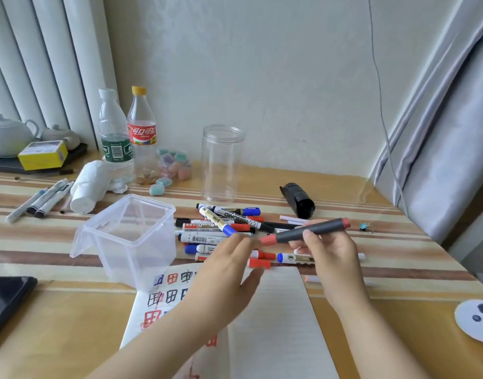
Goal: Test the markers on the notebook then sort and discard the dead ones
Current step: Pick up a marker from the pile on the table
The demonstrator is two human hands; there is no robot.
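Observation:
My right hand (326, 250) grips a dark grey marker with red ends (305, 232), held level above the table. My left hand (229, 266) reaches toward its red cap end, fingers loosely extended and close to the cap; contact is unclear. Below them lies an open notebook (273, 318) with red, blue and black test marks on its left page. A pile of whiteboard markers (221, 228) lies just beyond the notebook. A square clear plastic tub (131, 233) stands left of the pile. A tall clear round jar (221, 162) stands behind it.
Several markers (43, 201) lie apart at the far left beside a white roll (90, 184). Two bottles (128, 138), small coloured blocks, a yellow box and teapots stand at the back left. A black cylinder (299, 199) lies at right, a dark tablet (5, 302) at left.

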